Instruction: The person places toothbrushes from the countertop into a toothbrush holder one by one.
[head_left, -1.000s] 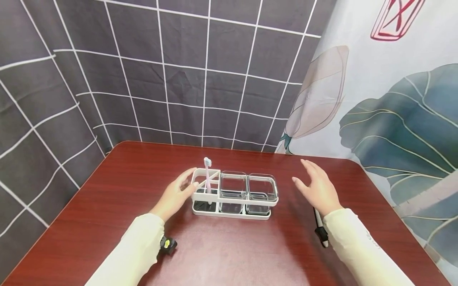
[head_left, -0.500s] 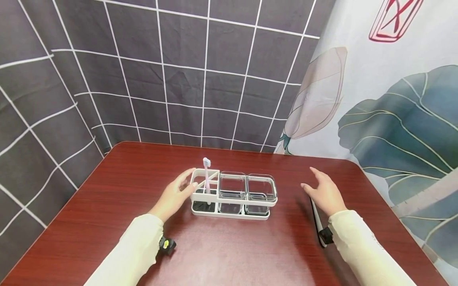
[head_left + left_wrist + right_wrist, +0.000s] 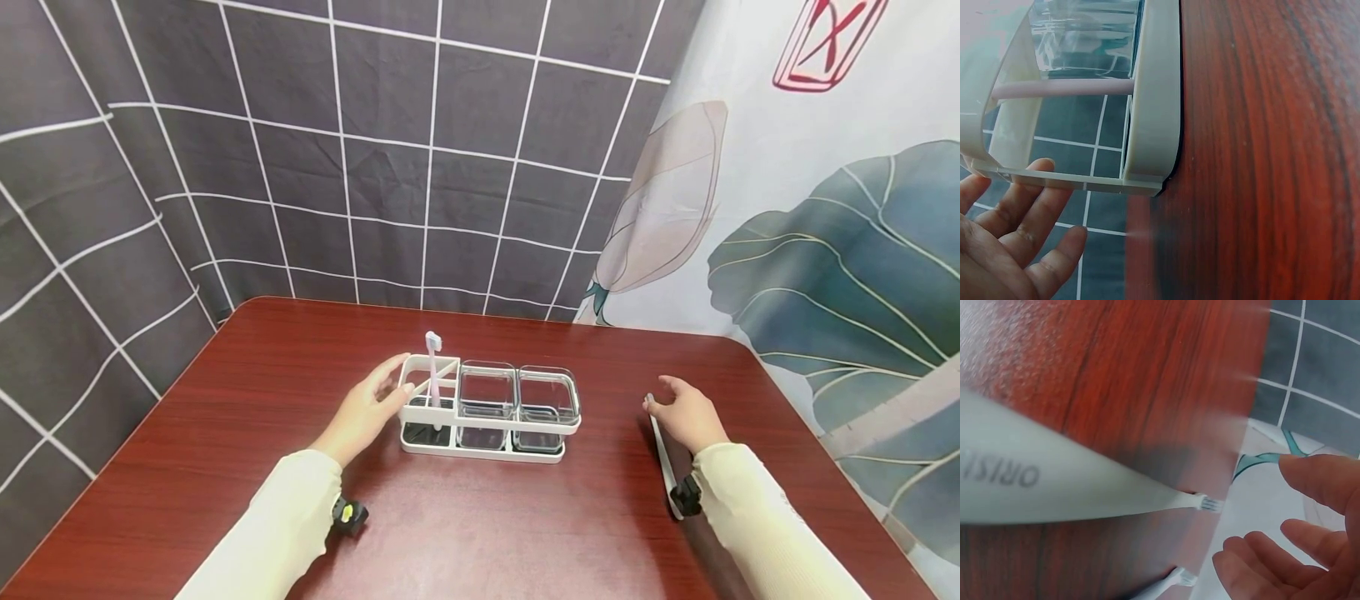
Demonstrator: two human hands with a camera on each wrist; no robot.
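In the head view a white toothbrush holder (image 3: 472,454) stands mid-table. A pink toothbrush (image 3: 434,371) stands in its left compartment, head up; two clear glass cups (image 3: 487,392) fill the others. My left hand (image 3: 363,417) holds the left end of the holder's upper frame between thumb and fingers; the left wrist view has some fingertips (image 3: 1041,165) at its rail. To the right, my right hand (image 3: 686,417), fingers loosely bent, hovers by the far end of a white toothbrush (image 3: 1085,481) lying on the table. A second toothbrush (image 3: 1163,586) lies beside it, mostly hidden.
The dark red wooden table (image 3: 480,525) has a rounded far edge. A grey curtain with a white grid (image 3: 390,183) hangs behind it. On the right hangs a white curtain with large leaf prints (image 3: 847,250). Black wrist cameras (image 3: 350,515) sit on both wrists.
My right hand has moved down and slightly right, from beside the holder to the lying toothbrushes, its fingers bending more. My left hand and the holder have stayed in place.
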